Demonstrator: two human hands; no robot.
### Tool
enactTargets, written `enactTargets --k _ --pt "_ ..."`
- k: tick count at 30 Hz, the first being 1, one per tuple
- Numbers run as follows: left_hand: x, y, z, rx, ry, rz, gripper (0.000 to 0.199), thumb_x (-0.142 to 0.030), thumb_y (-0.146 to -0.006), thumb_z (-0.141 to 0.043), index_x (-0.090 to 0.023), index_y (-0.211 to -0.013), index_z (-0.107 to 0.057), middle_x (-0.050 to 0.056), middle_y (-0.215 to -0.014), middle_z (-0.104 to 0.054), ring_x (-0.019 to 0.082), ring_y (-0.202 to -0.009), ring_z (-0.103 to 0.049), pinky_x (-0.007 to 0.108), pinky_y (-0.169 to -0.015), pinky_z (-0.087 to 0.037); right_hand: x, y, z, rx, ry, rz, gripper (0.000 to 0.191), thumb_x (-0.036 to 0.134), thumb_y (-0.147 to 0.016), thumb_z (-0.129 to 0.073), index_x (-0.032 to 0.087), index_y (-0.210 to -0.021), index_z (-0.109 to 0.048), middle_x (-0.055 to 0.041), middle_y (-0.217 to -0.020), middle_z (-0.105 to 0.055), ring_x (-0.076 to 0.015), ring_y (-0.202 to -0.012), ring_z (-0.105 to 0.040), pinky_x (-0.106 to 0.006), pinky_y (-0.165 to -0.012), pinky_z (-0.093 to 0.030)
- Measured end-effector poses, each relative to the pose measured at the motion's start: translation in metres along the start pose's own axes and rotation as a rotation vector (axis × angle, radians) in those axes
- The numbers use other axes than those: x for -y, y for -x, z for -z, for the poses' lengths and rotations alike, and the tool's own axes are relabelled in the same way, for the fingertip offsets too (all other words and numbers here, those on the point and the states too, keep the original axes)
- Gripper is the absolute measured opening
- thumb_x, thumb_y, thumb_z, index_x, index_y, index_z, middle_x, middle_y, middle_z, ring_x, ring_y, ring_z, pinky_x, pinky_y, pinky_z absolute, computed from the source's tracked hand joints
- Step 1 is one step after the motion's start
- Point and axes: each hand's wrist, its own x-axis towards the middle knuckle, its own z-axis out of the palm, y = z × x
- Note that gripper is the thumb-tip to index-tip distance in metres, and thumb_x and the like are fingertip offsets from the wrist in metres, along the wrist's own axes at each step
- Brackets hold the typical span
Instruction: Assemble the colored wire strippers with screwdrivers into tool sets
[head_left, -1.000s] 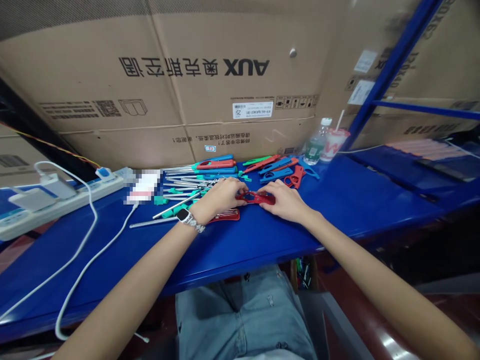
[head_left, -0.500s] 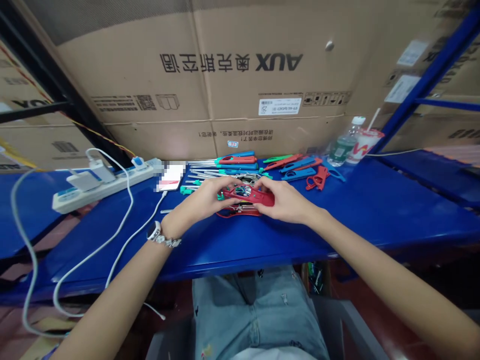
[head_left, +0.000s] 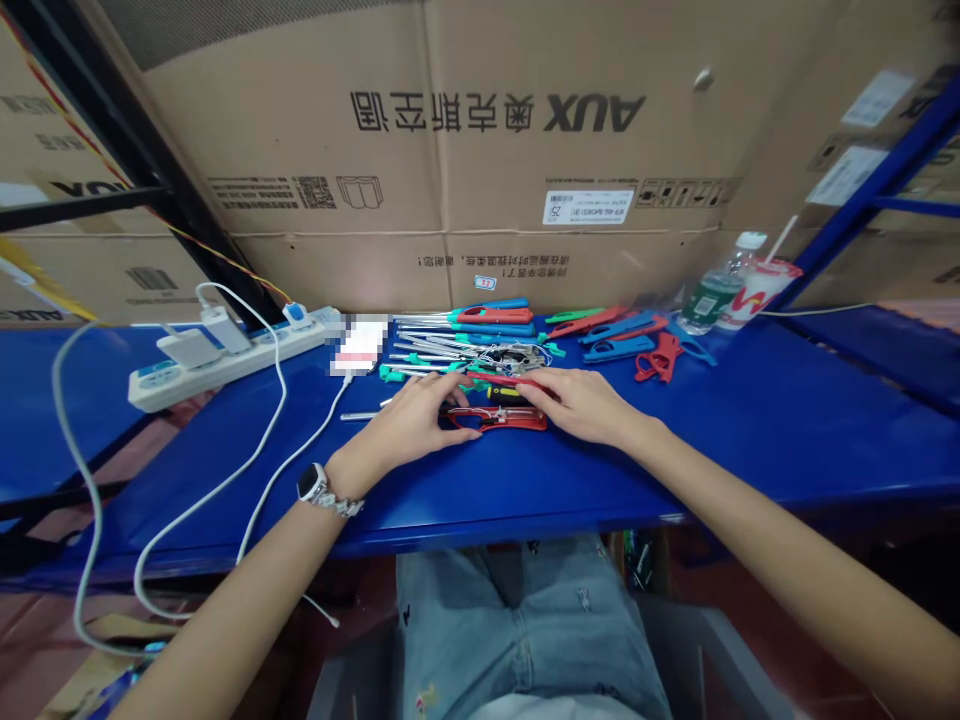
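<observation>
On the blue table lies an opened red stick lighter [head_left: 514,419], its inner parts and wires exposed. A metal tube [head_left: 358,416] sticks out on the far side of my left hand. My left hand [head_left: 416,420] bends round the lighter's left end, thumb on the near edge and fingers on the far side. A loose red casing half [head_left: 501,378], seen edge-on, is pinched in my right hand [head_left: 585,405], just above and behind the open lighter. My left fingertips come close to its left end; whether they touch it I cannot tell. Behind it lies a yellow-and-black screwdriver handle [head_left: 507,395].
Several lighter rods with green parts [head_left: 427,345] and wires lie behind my hands. Finished-looking lighters [head_left: 491,316] lie further back. Red and blue casings [head_left: 619,345] are piled right, near a bottle [head_left: 712,300] and cup [head_left: 757,292]. A power strip [head_left: 240,362] and phone [head_left: 362,345] stand left.
The red casing half has tilted from face-on to edge-on and moved back, uncovering the open lighter. My left hand has let go of it and lowered to the lighter. The view has shifted slightly left.
</observation>
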Motion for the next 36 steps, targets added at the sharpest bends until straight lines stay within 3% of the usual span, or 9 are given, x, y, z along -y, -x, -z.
enactTargets --k 6,15,20,25,29,32,36 --pt "-0.005 0.000 -0.002 0.018 -0.049 -0.099 0.030 -0.041 -0.094 -0.071 -0.021 -0.116 -0.067 0.008 -0.118 -0.070 0.027 -0.112 -0.063 0.046 -0.098 -0.049 -0.015 -0.012 -0.006 0.014 0.119 -0.023 0.043 0.046 -0.109 -0.038 0.023 -0.136 -0.062 -0.0121 -0.131 -0.069 -0.0296 -0.109 -0.068 -0.042 -0.088 -0.052" --pt "-0.022 0.001 -0.011 0.021 -0.349 -0.345 0.033 -0.033 -0.107 -0.050 -0.025 -0.135 -0.066 0.010 -0.121 -0.063 0.027 -0.108 -0.059 0.043 -0.091 -0.049 -0.019 -0.009 -0.010 -0.065 0.141 -0.090 0.044 0.045 -0.109 -0.036 0.022 -0.135 -0.062 -0.0123 -0.126 -0.067 -0.0282 -0.106 -0.068 -0.037 -0.082 -0.051" --pt "-0.027 -0.004 -0.013 0.003 -0.518 -0.400 0.034 -0.030 -0.109 -0.044 -0.023 -0.133 -0.067 0.010 -0.115 -0.064 0.025 -0.101 -0.059 0.040 -0.088 -0.049 -0.022 -0.004 -0.007 -0.048 0.216 -0.168 0.041 0.029 -0.104 -0.042 0.021 -0.139 -0.061 -0.0129 -0.124 -0.066 -0.0270 -0.099 -0.069 -0.036 -0.080 -0.050" --pt "-0.030 -0.006 -0.015 -0.033 -0.553 -0.460 0.032 -0.030 -0.108 -0.045 -0.018 -0.126 -0.070 0.011 -0.115 -0.066 0.026 -0.100 -0.060 0.042 -0.090 -0.049 -0.026 -0.002 -0.009 -0.060 0.197 -0.209 0.043 0.029 -0.098 -0.050 0.018 -0.138 -0.062 -0.0156 -0.123 -0.065 -0.0317 -0.111 -0.064 -0.042 -0.090 -0.049" --pt "-0.020 -0.007 -0.005 -0.147 -0.359 -0.397 0.034 -0.030 -0.108 -0.043 -0.016 -0.129 -0.066 0.012 -0.113 -0.066 0.026 -0.101 -0.060 0.041 -0.089 -0.050 -0.031 -0.004 -0.011 -0.106 0.084 -0.207 0.045 0.029 -0.090 -0.060 0.021 -0.134 -0.063 -0.0137 -0.126 -0.065 -0.0340 -0.120 -0.059 -0.050 -0.099 -0.044" --pt "-0.003 -0.017 0.008 -0.238 -0.258 -0.248 0.028 -0.024 -0.106 -0.043 -0.013 -0.112 -0.069 0.011 -0.101 -0.067 0.025 -0.096 -0.061 0.040 -0.087 -0.051 -0.028 -0.010 -0.011 -0.163 0.063 -0.184 0.044 0.028 -0.086 -0.063 0.021 -0.129 -0.066 -0.0134 -0.119 -0.065 -0.0354 -0.118 -0.058 -0.051 -0.097 -0.044" --pt "0.013 -0.045 0.014 -0.128 -0.289 -0.140 0.019 -0.023 -0.100 -0.056 -0.013 -0.109 -0.069 0.012 -0.105 -0.069 0.027 -0.100 -0.062 0.041 -0.088 -0.052 -0.015 -0.026 -0.011 -0.226 0.020 -0.105 0.033 0.029 -0.086 -0.064 0.020 -0.118 -0.068 -0.0124 -0.111 -0.065 -0.0348 -0.114 -0.058 -0.049 -0.093 -0.044"
